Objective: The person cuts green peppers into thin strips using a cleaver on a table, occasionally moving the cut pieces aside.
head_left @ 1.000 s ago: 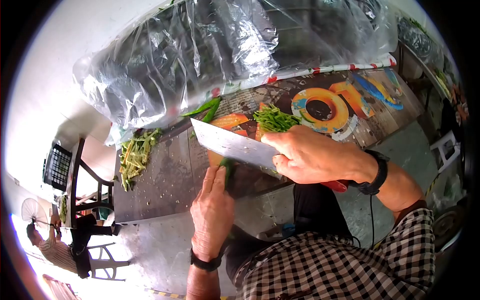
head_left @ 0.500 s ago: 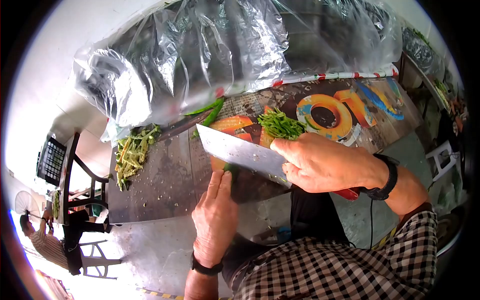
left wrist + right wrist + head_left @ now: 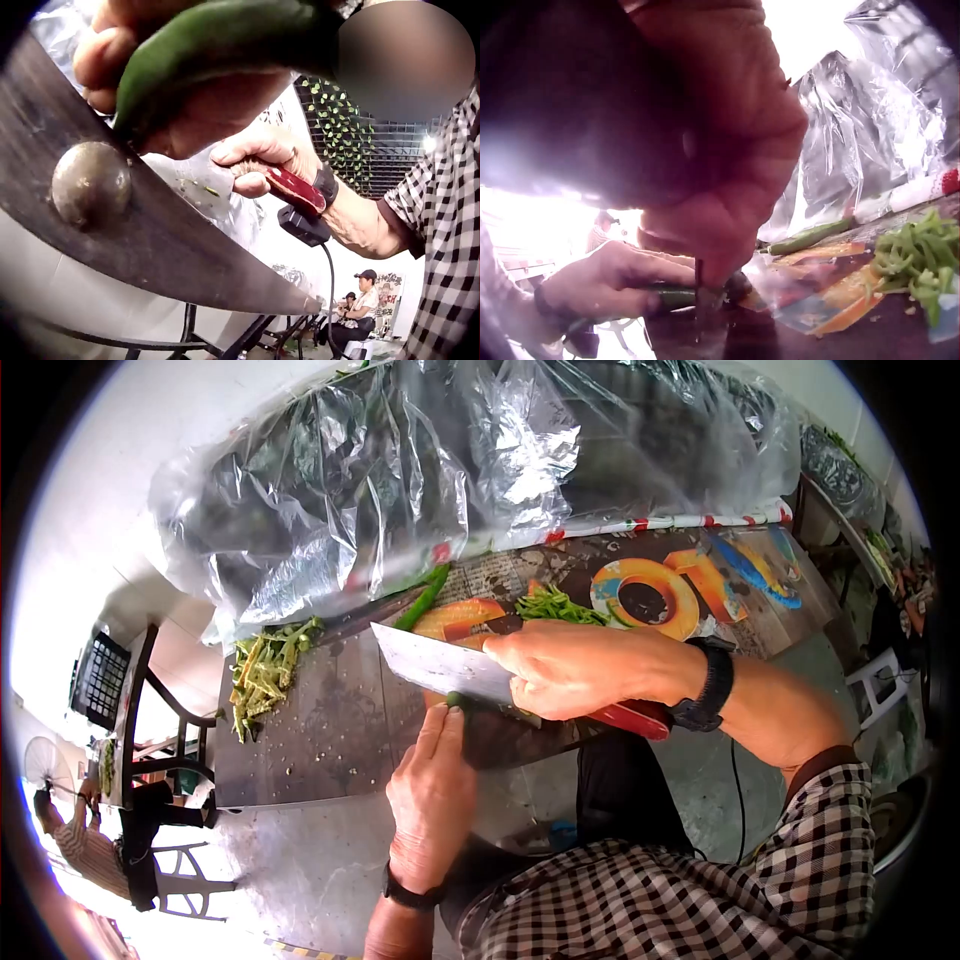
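Note:
My left hand [image 3: 432, 800] holds a green pepper [image 3: 225, 45] at the table's near edge; in the left wrist view its fingers lie curled about the pepper. My right hand [image 3: 580, 668] grips a cleaver [image 3: 440, 665] with a red handle [image 3: 296, 189]. In the right wrist view the blade stands against the held pepper [image 3: 676, 297], close to the left fingertips. Shredded green pepper [image 3: 558, 605] lies in a pile beyond the right hand. Another whole pepper [image 3: 425, 598] rests near the plastic sheet.
Pale green scraps [image 3: 268, 672] lie on the left of the table [image 3: 330, 730]. Clear plastic [image 3: 400, 480] covers a dark bulk along the back. A black crate [image 3: 100, 680] and a seated person [image 3: 95, 850] are at the far left, a white stool [image 3: 880, 685] at the right.
The right hand and cleaver have shifted left, bringing the blade close to the left fingertips. The left hand has stayed nearly in place, holding the pepper.

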Tool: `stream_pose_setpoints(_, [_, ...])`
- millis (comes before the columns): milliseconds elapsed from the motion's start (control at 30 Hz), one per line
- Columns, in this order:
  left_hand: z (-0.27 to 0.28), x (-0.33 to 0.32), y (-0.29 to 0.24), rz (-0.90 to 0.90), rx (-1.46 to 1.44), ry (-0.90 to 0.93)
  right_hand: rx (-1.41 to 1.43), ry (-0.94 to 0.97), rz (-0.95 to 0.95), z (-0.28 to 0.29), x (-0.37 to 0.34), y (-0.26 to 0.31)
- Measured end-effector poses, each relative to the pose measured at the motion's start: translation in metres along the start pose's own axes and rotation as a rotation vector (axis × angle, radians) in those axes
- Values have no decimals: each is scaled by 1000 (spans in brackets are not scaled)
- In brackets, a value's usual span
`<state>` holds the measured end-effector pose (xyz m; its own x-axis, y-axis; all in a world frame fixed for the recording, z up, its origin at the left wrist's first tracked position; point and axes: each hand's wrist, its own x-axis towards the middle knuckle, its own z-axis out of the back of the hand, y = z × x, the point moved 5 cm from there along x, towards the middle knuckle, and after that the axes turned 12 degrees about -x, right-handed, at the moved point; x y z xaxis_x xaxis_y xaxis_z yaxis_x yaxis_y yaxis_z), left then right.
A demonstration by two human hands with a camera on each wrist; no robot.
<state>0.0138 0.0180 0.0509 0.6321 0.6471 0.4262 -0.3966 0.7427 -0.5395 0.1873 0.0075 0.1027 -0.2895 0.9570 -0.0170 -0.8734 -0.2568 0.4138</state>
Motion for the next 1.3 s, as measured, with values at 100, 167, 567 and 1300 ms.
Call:
stream_pose_setpoints(100, [-4,-1,-4,-16,75,-10,-27,21,-2,-3,3,0])
stream_pose_setpoints(167, [-7,-3,-2,-70,151,-44,-38,70,-29,-8,8,3])
stream_pose_setpoints(567, [24,-3,31,-17,47,-85,43,178,17,-20,12,1])
stream_pose_setpoints(1300, [39,80,91,60,128,314,651,-376,-414,4,-130,-72])
